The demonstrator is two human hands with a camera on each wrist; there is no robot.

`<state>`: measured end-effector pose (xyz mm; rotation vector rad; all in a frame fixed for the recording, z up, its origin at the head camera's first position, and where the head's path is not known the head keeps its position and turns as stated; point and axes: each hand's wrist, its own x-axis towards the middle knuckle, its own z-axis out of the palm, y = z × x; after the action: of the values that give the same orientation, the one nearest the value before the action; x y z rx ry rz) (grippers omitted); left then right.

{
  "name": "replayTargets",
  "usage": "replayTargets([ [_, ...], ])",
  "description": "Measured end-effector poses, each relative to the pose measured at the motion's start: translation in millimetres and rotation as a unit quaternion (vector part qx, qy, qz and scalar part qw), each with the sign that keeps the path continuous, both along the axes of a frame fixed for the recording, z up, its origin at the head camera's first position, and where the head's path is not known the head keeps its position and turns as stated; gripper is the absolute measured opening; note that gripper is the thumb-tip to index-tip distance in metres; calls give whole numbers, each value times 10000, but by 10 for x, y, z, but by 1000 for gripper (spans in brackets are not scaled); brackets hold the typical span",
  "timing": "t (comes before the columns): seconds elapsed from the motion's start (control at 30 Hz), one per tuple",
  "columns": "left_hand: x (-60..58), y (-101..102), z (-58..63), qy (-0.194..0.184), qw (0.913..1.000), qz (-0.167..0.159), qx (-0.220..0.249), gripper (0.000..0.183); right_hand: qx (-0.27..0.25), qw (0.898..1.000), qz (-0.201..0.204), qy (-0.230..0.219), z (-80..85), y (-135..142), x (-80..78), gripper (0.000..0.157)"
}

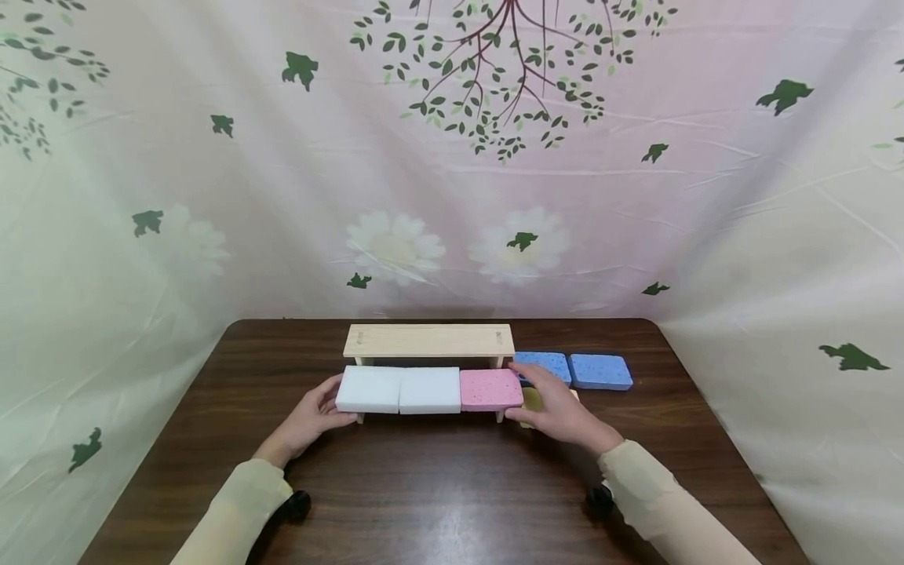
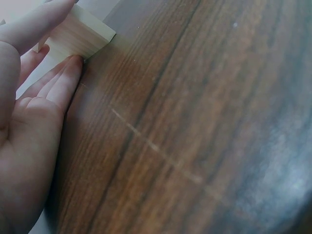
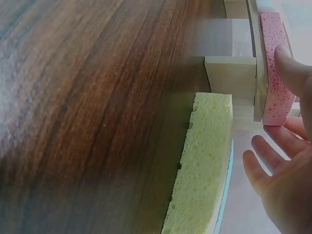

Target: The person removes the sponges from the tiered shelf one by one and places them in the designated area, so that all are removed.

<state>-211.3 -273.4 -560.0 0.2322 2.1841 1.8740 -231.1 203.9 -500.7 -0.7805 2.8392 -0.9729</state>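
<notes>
A row of sponge blocks lies on a low wooden stand: a left white block (image 1: 368,390), another white block (image 1: 429,391) and a pink sponge (image 1: 490,390). My left hand (image 1: 308,420) grips the row's left end, thumb at the front and fingers at the side. In the left wrist view its fingertips lie by a wooden leg (image 2: 80,31) of the stand; the white block is hard to make out there. My right hand (image 1: 561,408) holds the pink sponge's right end, its thumb (image 3: 287,68) on the front face; the lower fingers are loosely bent.
Behind the row stands a second wooden stand (image 1: 429,340). Two blue sponges, one partly covered (image 1: 544,362) and one farther right (image 1: 600,372), lie on the brown table (image 1: 438,486). A yellow sponge (image 3: 204,161) is beneath my right hand. A patterned cloth (image 1: 452,196) hangs around the table.
</notes>
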Motion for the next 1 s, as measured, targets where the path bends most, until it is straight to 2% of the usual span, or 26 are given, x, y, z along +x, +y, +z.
replayTargets([
  [0.37, -6, 12, 6, 37, 10000, -14, -11, 94, 109, 9998, 19, 143, 15, 2, 3, 82],
  [0.7, 6, 19, 18, -3, 10000, -4, 65, 95, -162, 9997, -8, 159, 12, 46, 22, 78],
  [1.0, 0, 10, 15, -22, 10000, 0, 73, 94, -195, 9994, -89, 257, 19, 127, 33, 75],
])
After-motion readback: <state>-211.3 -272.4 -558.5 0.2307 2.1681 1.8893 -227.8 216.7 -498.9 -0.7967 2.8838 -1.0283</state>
